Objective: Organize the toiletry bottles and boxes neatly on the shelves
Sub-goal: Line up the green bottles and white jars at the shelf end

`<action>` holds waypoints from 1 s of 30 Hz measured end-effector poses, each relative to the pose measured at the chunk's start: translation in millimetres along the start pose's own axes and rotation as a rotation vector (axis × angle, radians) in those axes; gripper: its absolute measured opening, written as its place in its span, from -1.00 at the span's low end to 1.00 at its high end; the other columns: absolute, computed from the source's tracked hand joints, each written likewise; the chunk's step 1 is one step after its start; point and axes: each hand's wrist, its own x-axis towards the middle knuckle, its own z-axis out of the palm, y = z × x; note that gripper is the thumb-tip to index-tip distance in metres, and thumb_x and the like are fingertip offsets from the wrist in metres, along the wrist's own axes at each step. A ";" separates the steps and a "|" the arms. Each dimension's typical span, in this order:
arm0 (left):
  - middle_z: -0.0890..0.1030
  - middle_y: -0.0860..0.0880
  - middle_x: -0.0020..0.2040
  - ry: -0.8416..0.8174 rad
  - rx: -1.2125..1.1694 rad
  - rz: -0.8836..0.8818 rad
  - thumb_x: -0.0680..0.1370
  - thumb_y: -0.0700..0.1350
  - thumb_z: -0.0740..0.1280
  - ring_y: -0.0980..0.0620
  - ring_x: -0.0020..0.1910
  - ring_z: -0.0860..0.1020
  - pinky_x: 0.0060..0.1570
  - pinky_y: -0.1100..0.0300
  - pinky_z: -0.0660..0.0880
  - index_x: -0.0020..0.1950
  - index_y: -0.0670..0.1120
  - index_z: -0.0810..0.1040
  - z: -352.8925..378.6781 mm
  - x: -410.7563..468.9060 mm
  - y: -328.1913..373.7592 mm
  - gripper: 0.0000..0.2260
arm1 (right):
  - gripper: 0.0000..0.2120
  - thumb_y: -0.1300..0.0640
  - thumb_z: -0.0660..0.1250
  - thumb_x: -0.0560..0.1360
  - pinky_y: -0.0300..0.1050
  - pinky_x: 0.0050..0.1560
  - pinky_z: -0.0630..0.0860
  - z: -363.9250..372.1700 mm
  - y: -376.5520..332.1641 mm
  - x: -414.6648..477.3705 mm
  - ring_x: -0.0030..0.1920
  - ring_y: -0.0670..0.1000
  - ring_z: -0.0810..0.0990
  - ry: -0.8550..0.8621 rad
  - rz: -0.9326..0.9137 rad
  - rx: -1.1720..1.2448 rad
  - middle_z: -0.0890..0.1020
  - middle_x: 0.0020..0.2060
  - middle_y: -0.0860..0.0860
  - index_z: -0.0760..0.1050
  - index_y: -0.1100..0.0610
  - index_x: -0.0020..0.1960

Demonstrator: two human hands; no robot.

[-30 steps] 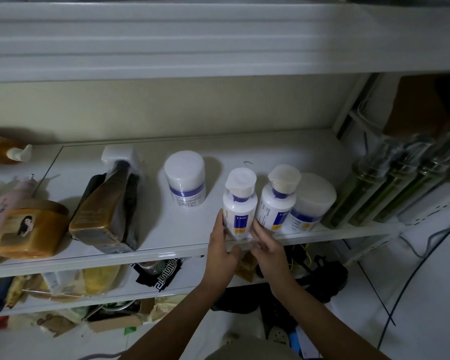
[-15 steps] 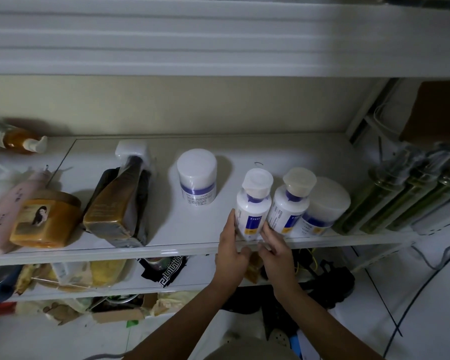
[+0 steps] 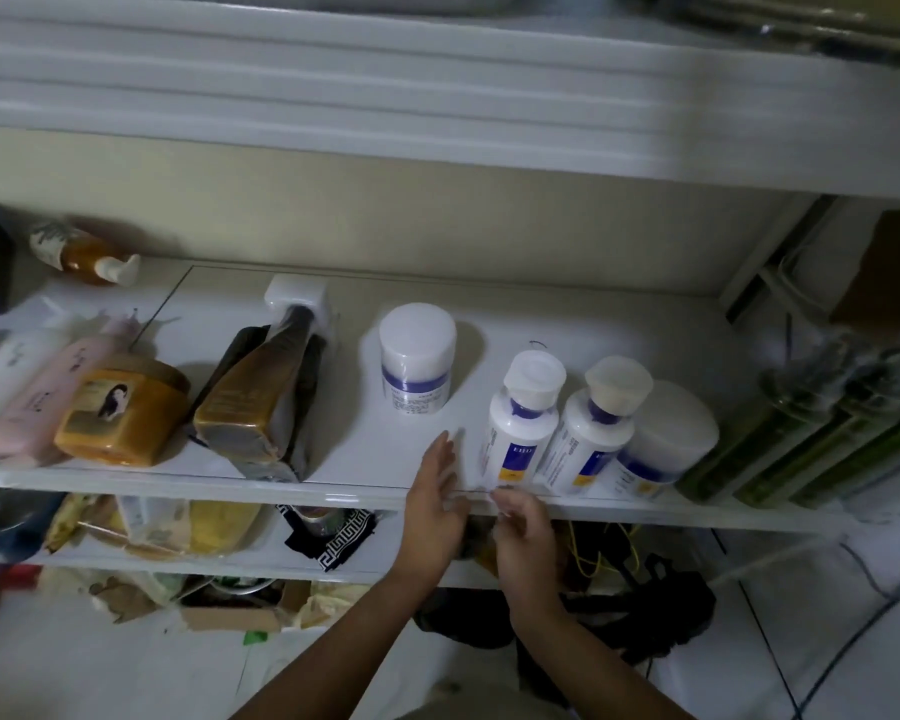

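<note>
Head camera, looking down at the middle shelf (image 3: 365, 459): two white bottles with blue labels stand side by side near its front edge, right of centre in the frame. The left hand (image 3: 435, 504) reaches up from below with its fingers (image 3: 444, 449) straight and held close together, just beside the left-hand white bottle (image 3: 520, 433), a sliver of shelf showing between them. The right hand (image 3: 523, 532) sits lower, fingers loosely bent and holding nothing, their tips at the shelf lip right under that bottle's base; blur hides whether they touch it. The second white bottle (image 3: 591, 444) leans against a white jar (image 3: 668, 439). Another white jar (image 3: 417, 361) stands further back, towards centre. Green bottles (image 3: 801, 439) line the right edge; an amber jar (image 3: 120, 407) sits at left.
</note>
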 end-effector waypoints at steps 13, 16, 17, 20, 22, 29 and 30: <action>0.30 0.00 0.44 0.062 0.123 -0.123 0.43 -0.44 0.18 -0.01 0.44 0.28 0.40 -0.02 0.30 0.49 0.05 0.18 -77.0 58.7 20.2 -0.30 | -0.32 0.53 0.02 0.45 -0.19 0.36 0.20 101.7 -43.6 40.2 0.40 -0.02 0.26 -0.142 0.079 0.083 0.27 0.42 0.03 0.17 0.04 0.47; 0.34 0.05 0.40 -0.038 0.113 -0.024 0.34 -0.42 0.17 -0.01 0.41 0.32 0.35 -0.07 0.36 0.48 0.07 0.16 -77.3 89.0 17.8 -0.24 | -0.38 0.47 0.06 0.50 -0.21 0.36 0.20 113.5 -53.2 57.2 0.42 0.00 0.26 -0.039 0.019 0.108 0.28 0.43 0.02 0.12 0.08 0.49; 0.37 0.03 0.37 -0.041 0.099 -0.031 0.35 -0.47 0.16 -0.04 0.38 0.35 0.33 -0.09 0.38 0.49 0.05 0.16 -77.2 98.1 16.6 -0.23 | -0.37 0.47 0.07 0.49 -0.24 0.34 0.20 116.3 -55.7 64.1 0.42 -0.01 0.26 -0.014 0.008 0.110 0.30 0.43 0.02 0.11 0.08 0.50; 0.42 0.02 0.26 -0.016 0.070 -0.007 0.38 -0.56 0.10 -0.03 0.31 0.41 0.24 0.07 0.44 0.37 0.07 0.23 -79.1 107.1 17.3 -0.29 | -0.40 0.41 0.12 0.51 -0.23 0.28 0.24 123.2 -57.6 79.7 0.40 0.01 0.31 0.043 -0.009 0.110 0.34 0.41 0.01 0.16 0.04 0.48; 0.42 0.04 0.24 -0.012 0.045 0.018 0.38 -0.58 0.08 0.04 0.27 0.40 0.23 0.15 0.42 0.33 0.04 0.27 -80.6 108.9 16.5 -0.32 | -0.41 0.43 0.11 0.51 -0.23 0.28 0.25 125.3 -58.0 82.5 0.39 0.02 0.32 0.075 -0.005 0.114 0.35 0.41 0.03 0.18 0.06 0.48; 0.41 0.01 0.25 -0.041 0.023 -0.037 0.39 -0.58 0.06 0.04 0.20 0.40 0.16 0.14 0.44 0.46 -0.11 0.25 -93.0 89.2 10.3 -0.31 | -0.48 0.45 0.06 0.53 -0.49 0.12 0.28 118.7 -52.3 67.7 0.31 -0.09 0.35 0.119 -0.054 0.092 0.40 0.33 0.03 0.25 0.17 0.45; 0.41 0.02 0.25 -0.042 0.041 -0.025 0.38 -0.58 0.07 0.03 0.21 0.40 0.18 0.10 0.43 0.44 -0.10 0.27 -95.5 82.8 5.9 -0.31 | -0.48 0.45 0.06 0.52 -0.43 0.17 0.27 116.6 -49.8 63.4 0.31 -0.08 0.35 0.118 -0.060 0.060 0.39 0.32 0.02 0.25 0.17 0.45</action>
